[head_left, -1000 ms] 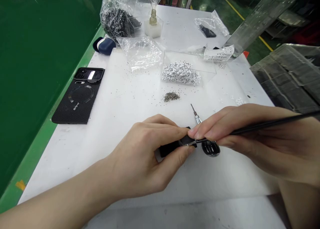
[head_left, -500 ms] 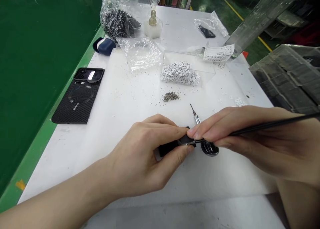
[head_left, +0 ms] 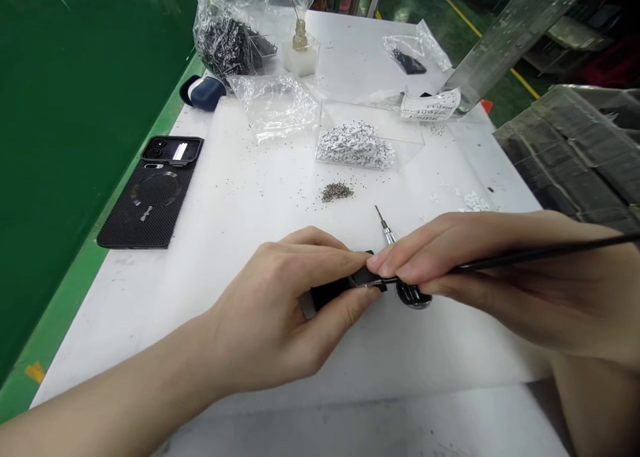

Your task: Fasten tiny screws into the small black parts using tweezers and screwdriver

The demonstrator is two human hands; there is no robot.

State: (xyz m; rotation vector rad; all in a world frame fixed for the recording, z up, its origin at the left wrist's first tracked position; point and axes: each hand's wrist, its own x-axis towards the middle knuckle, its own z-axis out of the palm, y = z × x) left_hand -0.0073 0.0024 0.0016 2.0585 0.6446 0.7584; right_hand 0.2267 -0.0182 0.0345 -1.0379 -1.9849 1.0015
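Observation:
My left hand [head_left: 280,304] pinches a small black rectangular part [head_left: 329,293] between thumb and fingers, low over the white mat. My right hand [head_left: 480,264] grips a slim black tool [head_left: 525,252] like a pen; its narrow end reaches the part at my left fingertips. Fingers cover much of the tool, so its exact kind is unclear. A screwdriver [head_left: 389,233] lies partly beneath my right fingers, its thin shaft pointing away and its rounded dark handle showing below them. Beyond the hands is a small heap of tiny metal screws [head_left: 337,191], with loose ones scattered around.
A clear tray [head_left: 407,136] holds small white pieces [head_left: 357,145]. A phone in a black case [head_left: 150,194] lies at left. Farther back are a plastic bag of black parts [head_left: 230,47], a small glass bottle [head_left: 300,36] and a metal post [head_left: 515,34]. Grey bins [head_left: 575,157] stand at right.
The whole scene has shifted slightly left in view. Both hands keep their hold on the black part and the slim tool, with hardly any change in pose.

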